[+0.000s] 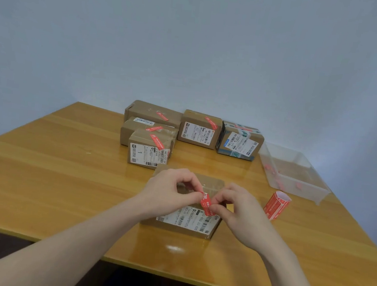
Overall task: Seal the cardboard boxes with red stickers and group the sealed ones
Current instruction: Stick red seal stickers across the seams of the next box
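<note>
Mid-seal here: left hand (168,193) and right hand (237,209) fingers both pinch a red sticker (206,203) over the near box (184,217) on the worktop (63,176). Next, probably press it flat across the seam.

left hand (169,191): bare, no rings | right hand (238,214): bare | forearms: sleeveless, no watch

My left hand (173,192) and right hand (240,214) pinch a red sticker (206,204) above the nearest cardboard box (186,224) on the worktop (63,176).
</note>
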